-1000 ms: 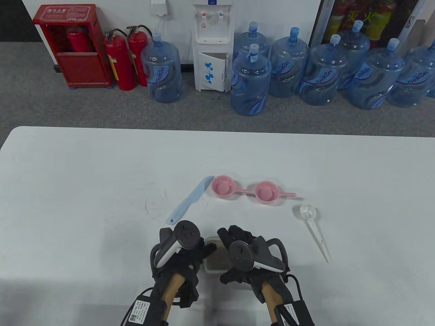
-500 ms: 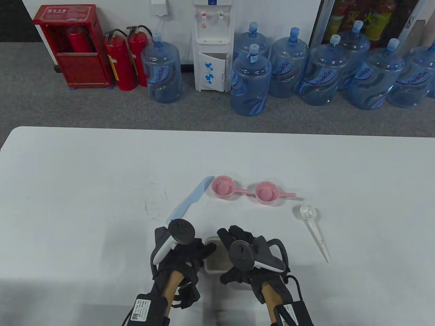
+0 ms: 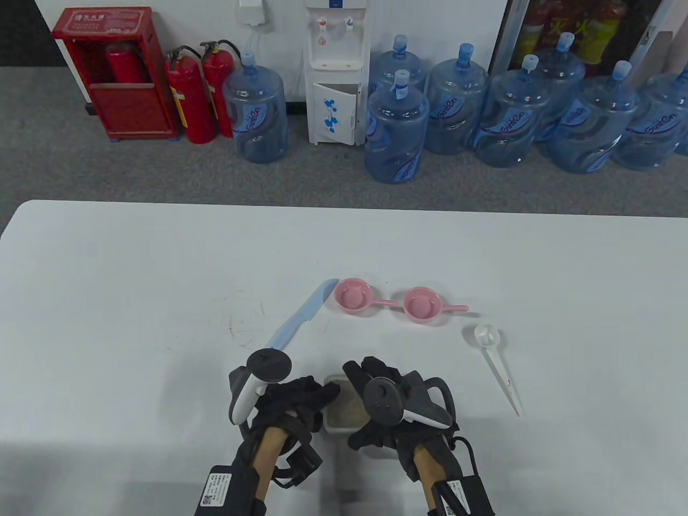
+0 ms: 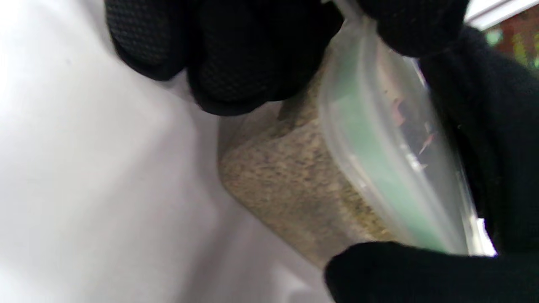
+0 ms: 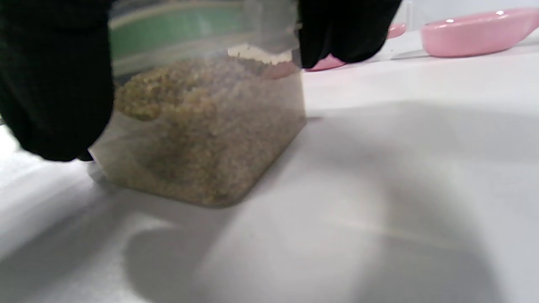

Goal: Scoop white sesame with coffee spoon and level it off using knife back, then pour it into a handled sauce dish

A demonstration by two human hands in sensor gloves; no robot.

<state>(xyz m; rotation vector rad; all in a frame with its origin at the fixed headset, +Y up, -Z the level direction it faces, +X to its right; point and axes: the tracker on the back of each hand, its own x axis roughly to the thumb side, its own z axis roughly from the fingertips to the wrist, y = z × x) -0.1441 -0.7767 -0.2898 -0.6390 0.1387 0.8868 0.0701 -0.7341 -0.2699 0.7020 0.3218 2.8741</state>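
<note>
Both hands are on the clear sesame container [image 3: 339, 413], which sits on the white table [image 3: 134, 301] right between them. Left hand [image 3: 293, 400] grips the container's left side, fingers curled against the wall; in the left wrist view the black fingertips [image 4: 236, 63] press the clear wall just above the tan sesame [image 4: 290, 185]. Right hand [image 3: 384, 408] holds the container from the right and over the top; in the right wrist view the fingers [image 5: 345, 29] pinch the clear lid with a green seal [image 5: 198, 29] at its edge. Whether the lid is seated or lifted at one side cannot be told, too blurred. The container is well over half full of sesame [image 5: 202, 143].

Light blue knife [image 3: 301, 317] lies flat just beyond the left hand, handle end near the left tracker, blade angled away to the right. Two pink handled sauce dishes [image 3: 352, 296] [image 3: 422, 305] sit side by side beyond both hands, handles pointing right, the left dish's handle reaching the right dish's rim. White coffee spoon [image 3: 494, 360] lies on the table to the right of the right hand, apart from it, bowl at the far end and up. Nothing but the container is touched by either hand.
</note>
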